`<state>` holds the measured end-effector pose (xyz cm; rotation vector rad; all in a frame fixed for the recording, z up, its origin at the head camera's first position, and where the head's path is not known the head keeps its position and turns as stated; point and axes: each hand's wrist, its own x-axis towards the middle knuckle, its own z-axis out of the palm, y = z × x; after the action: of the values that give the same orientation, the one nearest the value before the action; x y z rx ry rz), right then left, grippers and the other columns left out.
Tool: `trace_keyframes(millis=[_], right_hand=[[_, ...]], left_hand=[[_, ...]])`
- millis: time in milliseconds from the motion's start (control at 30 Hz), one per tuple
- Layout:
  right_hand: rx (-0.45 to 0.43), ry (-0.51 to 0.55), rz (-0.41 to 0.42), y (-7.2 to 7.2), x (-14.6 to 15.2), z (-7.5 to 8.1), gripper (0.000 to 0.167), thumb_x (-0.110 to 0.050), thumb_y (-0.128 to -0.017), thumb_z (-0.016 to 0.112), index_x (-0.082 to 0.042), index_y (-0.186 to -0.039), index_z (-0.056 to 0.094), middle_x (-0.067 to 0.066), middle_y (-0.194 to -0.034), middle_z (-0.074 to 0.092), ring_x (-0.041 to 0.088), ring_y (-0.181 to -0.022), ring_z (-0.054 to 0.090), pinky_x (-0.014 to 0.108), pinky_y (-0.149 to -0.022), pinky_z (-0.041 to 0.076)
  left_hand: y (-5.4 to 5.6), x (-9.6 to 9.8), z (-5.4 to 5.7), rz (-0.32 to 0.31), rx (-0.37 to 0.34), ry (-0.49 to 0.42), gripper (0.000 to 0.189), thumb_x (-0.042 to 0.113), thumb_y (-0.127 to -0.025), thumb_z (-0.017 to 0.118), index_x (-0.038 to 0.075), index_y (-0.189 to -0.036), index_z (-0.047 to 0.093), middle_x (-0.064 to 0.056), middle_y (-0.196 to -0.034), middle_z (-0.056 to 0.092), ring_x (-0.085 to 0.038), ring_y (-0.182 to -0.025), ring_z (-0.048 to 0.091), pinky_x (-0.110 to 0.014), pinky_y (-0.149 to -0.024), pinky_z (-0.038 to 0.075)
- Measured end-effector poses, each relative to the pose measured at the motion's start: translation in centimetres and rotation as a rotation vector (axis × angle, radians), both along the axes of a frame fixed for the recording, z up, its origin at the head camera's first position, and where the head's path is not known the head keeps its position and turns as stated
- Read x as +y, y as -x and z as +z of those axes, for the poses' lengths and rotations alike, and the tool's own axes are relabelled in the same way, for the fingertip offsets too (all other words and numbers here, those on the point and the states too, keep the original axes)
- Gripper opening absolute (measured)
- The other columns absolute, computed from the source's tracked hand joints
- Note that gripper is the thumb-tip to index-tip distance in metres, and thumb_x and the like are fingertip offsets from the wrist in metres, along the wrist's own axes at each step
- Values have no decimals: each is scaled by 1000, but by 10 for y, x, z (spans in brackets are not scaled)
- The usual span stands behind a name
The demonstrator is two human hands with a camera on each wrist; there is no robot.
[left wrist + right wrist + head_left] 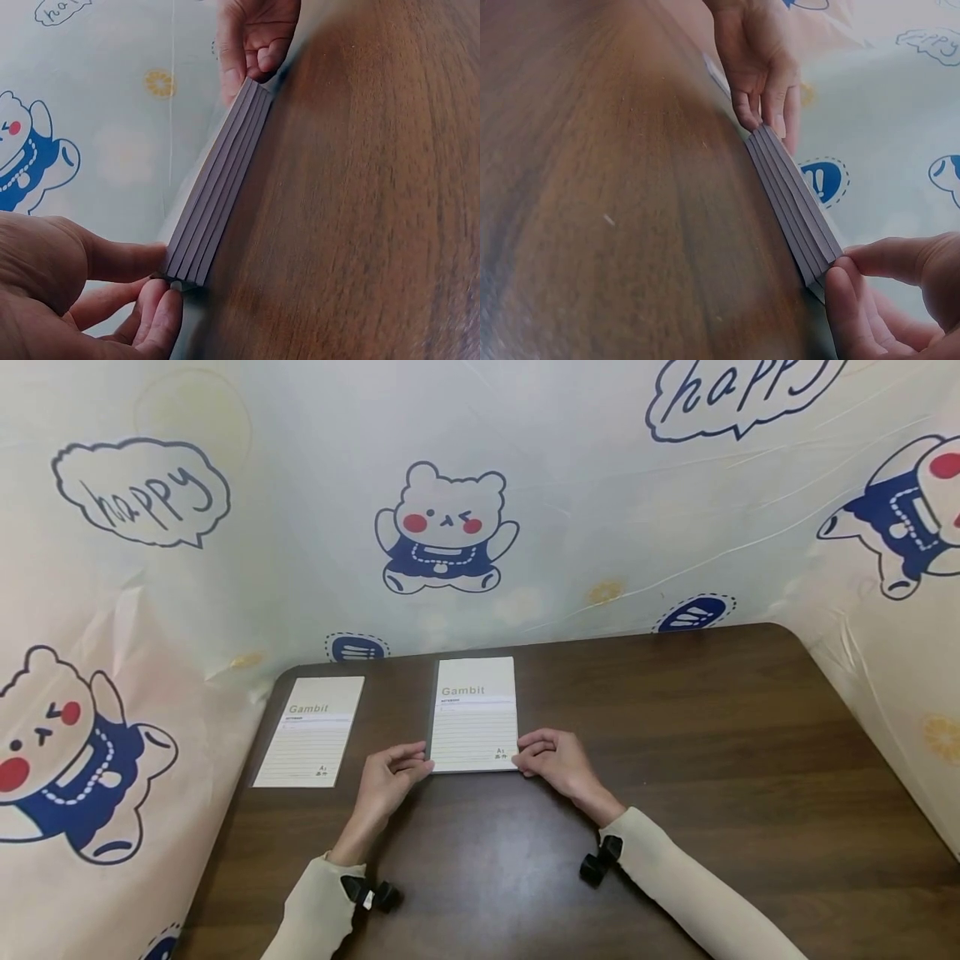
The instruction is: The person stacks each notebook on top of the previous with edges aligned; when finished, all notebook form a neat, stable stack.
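A neat stack of cream Gambit notebooks (476,727) lies on the dark wooden table near its far edge. My left hand (386,779) holds the stack's near left corner, thumb and fingertips against it. At the near right corner, my right hand (557,763) grips the stack in the same way. The wrist views show the stack's near side (221,187) as several layered grey edges, lined up closely, with one hand at each end. Off to the left, a single-looking Gambit notebook (309,733) lies flat, apart from both hands.
The brown table (675,760) extends to the right and toward me. Behind it and at both sides hangs a pale sheet (300,568) printed with bears and "happy" bubbles. Small black devices (371,893) are strapped at both wrists.
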<state>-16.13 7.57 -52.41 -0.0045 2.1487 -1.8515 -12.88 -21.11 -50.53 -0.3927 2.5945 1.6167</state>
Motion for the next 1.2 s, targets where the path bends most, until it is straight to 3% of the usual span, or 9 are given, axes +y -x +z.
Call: trace_keyframes(millis=[333,500,633,833,967,1100,1200], right_hand=[[32,-63,-10,-1,-2,4,25,-9,-87,83,-1,-110,74,13,-90,78,11,-67,71,24,-66,59],[171,-219,-21,2,-4,11,22,-16,-89,82,-8,-108,75,5,-94,78,12,-79,70,25,-73,57],[303,-282,3,6,-10,22,20,-14,-91,79,-7,-109,74,6,-98,77,15,-86,73,29,-78,59],[450,-303,165,7,-32,39,15,-10,-94,74,-5,-108,74,6,-100,76,16,-87,73,29,-79,61],[509,-284,320,7,-55,48,14,-7,-95,71,-1,-107,74,11,-103,76,20,-88,75,25,-78,61],[567,-294,480,8,-81,51,15,-5,-95,69,1,-107,73,12,-105,75,22,-90,76,23,-78,61],[619,-333,600,8,-100,50,16,-7,-96,69,-1,-110,73,10,-107,76,19,-93,75,22,-82,61]], left_hand=[[-1,0,-3,-7,40,-7,40,7,-89,82,2,-127,73,-21,-115,75,-27,-104,74,-10,-76,55],[-5,-3,-4,-35,42,33,37,16,-93,80,5,-128,74,-18,-116,76,-26,-106,74,-11,-77,53],[-6,-9,-6,-52,70,67,30,22,-97,75,8,-124,76,-14,-115,77,-23,-105,75,-12,-79,54],[-12,-30,1,-61,140,152,26,23,-101,71,7,-121,76,-14,-111,78,-25,-98,77,-16,-75,58],[-17,-50,11,-31,233,288,23,19,-100,72,5,-116,77,-14,-106,79,-27,-93,77,-18,-74,58],[-24,-75,15,6,322,413,20,14,-97,74,2,-112,77,-18,-106,78,-34,-92,77,-37,-77,65],[-30,-97,17,23,344,488,22,13,-97,74,0,-113,76,-23,-112,75,-42,-98,76,-52,-78,64]])
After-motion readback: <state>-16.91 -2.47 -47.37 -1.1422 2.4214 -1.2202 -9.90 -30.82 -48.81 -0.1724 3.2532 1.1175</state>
